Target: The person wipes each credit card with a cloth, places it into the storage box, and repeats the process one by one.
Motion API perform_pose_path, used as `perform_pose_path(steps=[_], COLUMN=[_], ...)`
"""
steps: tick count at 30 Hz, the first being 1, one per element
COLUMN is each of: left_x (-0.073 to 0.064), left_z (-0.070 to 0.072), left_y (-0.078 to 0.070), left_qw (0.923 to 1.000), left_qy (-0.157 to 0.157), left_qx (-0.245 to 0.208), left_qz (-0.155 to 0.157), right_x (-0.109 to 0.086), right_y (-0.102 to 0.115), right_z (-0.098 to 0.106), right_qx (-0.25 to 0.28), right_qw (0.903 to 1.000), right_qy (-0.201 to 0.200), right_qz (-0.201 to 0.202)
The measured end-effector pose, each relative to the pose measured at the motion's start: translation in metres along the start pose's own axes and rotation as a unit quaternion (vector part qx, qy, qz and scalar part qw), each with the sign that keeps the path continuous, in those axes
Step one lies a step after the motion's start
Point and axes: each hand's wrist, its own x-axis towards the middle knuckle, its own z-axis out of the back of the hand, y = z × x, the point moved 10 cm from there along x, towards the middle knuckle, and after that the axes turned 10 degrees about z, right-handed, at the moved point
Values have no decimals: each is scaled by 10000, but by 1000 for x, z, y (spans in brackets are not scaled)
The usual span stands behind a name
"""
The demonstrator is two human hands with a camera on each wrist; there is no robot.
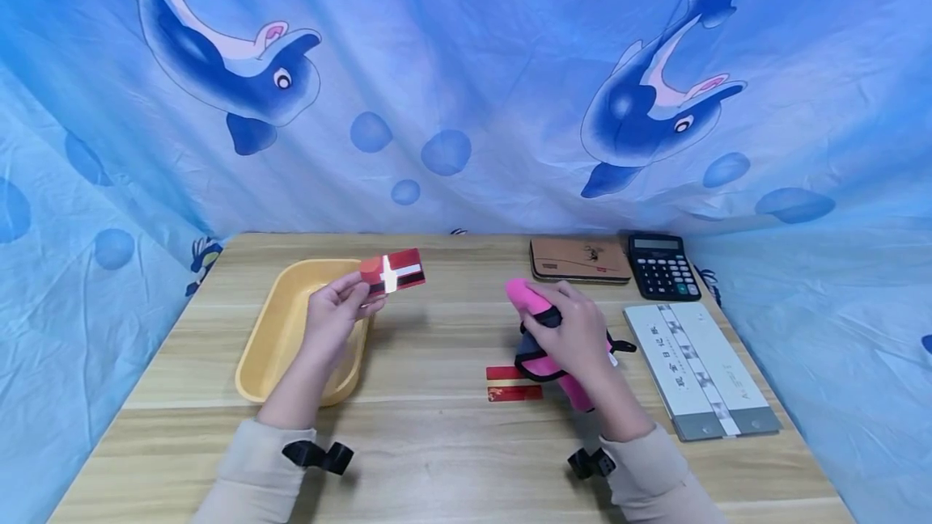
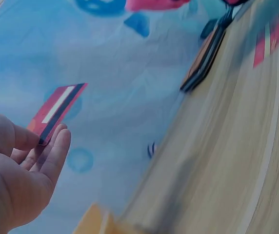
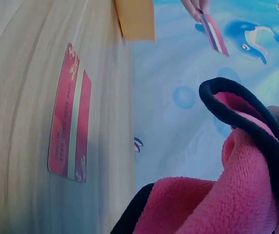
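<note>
My left hand (image 1: 337,315) pinches a red bank card (image 1: 409,267) by one edge, held up over the right rim of a yellow plastic basin (image 1: 256,346). In the left wrist view the card (image 2: 57,109) shows a dark stripe and a white strip. My right hand (image 1: 575,330) grips a bunched pink cloth (image 1: 527,296) with black edging, raised above the table. The right wrist view shows its fuzzy pink folds (image 3: 242,190). A second red card (image 1: 514,391) with a gold band and embossed digits lies flat on the table, just left of the cloth.
A brown notebook (image 1: 578,259) and a black calculator (image 1: 664,269) lie at the back right of the wooden table (image 1: 437,459). In front of them is a white and grey ledger book (image 1: 699,370). A blue dolphin-print curtain (image 1: 473,87) hangs behind.
</note>
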Motion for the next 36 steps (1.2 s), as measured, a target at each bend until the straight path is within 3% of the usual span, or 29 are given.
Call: perform_pose_path(steps=[7, 18, 21, 26, 33, 36], left_x=[5, 18, 22, 30, 35, 34], left_z=[44, 95, 104, 107, 104, 105], left_y=[0, 7, 13, 26, 37, 31], left_qw=[9987, 9955, 9954, 9904, 9742, 9581], left_qy=[-400, -788, -845, -772, -457, -541], left_qx=[-319, -445, -124, 869, 2022, 2713], left_qz=[62, 297, 444, 752, 887, 737], right_x=[-2, -4, -5, -7, -9, -10], right_y=[-4, -6, -7, -9, -12, -14], right_z=[0, -2, -2, -3, -5, -4], right_qx=[96, 137, 131, 149, 179, 188], right_qw=[9999, 9999, 9998, 9998, 9996, 9995], right_qy=[24, -3, -4, 31, 80, 59], right_qz=[-88, -101, -113, -127, -204, -243])
